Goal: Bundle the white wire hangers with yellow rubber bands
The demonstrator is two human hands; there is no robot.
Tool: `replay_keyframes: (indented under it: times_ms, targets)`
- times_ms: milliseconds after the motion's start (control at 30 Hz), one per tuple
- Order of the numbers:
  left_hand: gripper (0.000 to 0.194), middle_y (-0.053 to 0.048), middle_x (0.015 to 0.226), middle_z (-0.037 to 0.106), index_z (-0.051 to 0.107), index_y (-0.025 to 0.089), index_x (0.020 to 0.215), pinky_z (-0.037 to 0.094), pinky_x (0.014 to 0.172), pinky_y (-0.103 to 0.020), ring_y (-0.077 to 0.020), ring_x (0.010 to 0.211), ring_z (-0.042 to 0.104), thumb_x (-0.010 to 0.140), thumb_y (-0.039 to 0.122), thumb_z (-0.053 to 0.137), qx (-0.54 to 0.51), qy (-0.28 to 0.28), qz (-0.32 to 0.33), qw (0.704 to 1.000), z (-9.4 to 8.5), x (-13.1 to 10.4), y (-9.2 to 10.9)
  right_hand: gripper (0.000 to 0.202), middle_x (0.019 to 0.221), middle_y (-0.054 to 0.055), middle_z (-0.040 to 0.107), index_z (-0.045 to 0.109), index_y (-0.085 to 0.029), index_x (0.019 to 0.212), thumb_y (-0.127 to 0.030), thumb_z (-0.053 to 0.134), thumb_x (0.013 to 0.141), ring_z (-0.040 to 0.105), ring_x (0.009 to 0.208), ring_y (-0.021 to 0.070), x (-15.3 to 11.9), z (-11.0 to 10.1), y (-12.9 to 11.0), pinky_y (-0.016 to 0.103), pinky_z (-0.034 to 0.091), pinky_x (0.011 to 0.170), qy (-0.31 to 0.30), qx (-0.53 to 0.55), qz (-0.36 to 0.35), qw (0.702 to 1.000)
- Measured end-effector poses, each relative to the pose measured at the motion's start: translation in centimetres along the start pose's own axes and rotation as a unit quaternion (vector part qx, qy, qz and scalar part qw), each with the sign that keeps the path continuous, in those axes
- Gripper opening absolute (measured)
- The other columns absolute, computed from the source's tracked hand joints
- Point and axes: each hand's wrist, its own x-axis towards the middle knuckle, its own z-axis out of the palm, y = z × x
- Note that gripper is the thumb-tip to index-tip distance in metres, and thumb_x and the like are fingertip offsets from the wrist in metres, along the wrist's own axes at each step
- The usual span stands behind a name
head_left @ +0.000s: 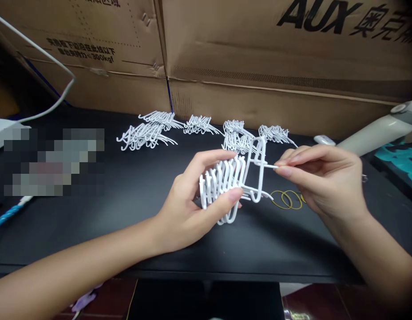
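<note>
My left hand (199, 200) is wrapped around a row of nested white wire hooks (222, 178), thumb in front and fingers behind. Between thumb and fingertips, my right hand (322, 178) pinches the thin prong of one more white wire hook (261, 171). Its rectangular loop stands at the right end of the row, partly overlapping it in view; whether they touch I cannot tell. Behind my hands lie several piles of similar hooks, among them a left pile (146, 133), a middle pile (201, 125) and a right pile (275, 133).
Yellow rubber bands (286, 200) lie on the black table (126, 186) under my right hand. Cardboard boxes (259, 49) wall off the back. A pale lamp-like arm (375, 129) stands at the right. A white cable (64, 91) and a blurred-out object (53, 164) are at the left.
</note>
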Motion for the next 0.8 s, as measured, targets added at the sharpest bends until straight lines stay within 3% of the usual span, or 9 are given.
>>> replay_keyframes:
  times_ms: [133,300,567,800]
  targets:
    - [0.043,-0.007,0.107,0.063,0.047,0.025,0.123,0.055,0.061,-0.027,-0.0137,0.068,0.066,0.083,0.022,0.062,0.007,0.014,0.000,1.000,0.0,0.0,0.0,0.019,0.064,-0.003,0.068,0.071,-0.025,0.069,-0.010,0.080,0.062,0.067,0.064,0.0153,-0.4,0.3,0.0,0.027,0.056,0.058,-0.024,0.012,0.021,0.999]
    - [0.042,-0.005,0.102,0.064,0.048,0.026,0.122,0.056,0.060,-0.027,-0.0147,0.067,0.067,0.083,0.025,0.062,-0.014,0.017,-0.032,0.999,0.2,0.0,0.1,0.017,0.065,-0.002,0.069,0.071,-0.024,0.069,-0.014,0.082,0.061,0.068,0.065,0.0151,-0.8,0.5,0.1,0.026,0.057,0.060,-0.013,0.015,0.082,0.996]
    - [0.039,-0.005,0.108,0.064,0.047,0.026,0.120,0.058,0.055,-0.025,-0.0159,0.065,0.070,0.083,0.029,0.061,-0.096,0.021,-0.142,0.985,0.4,0.7,0.6,0.016,0.060,-0.002,0.067,0.070,-0.022,0.069,-0.023,0.083,0.061,0.056,0.043,0.0089,-0.9,0.9,0.0,0.022,0.045,0.038,0.021,-0.004,0.184,0.983]
    - [0.044,-0.007,0.112,0.066,0.044,0.025,0.120,0.060,0.051,-0.029,-0.0231,0.070,0.072,0.082,0.035,0.062,-0.157,0.005,-0.253,0.955,0.3,1.4,0.7,0.016,0.052,-0.003,0.062,0.070,-0.022,0.069,-0.027,0.083,0.061,0.050,0.039,0.0078,-0.8,1.4,0.0,0.022,0.039,0.035,0.011,-0.005,0.236,0.972]
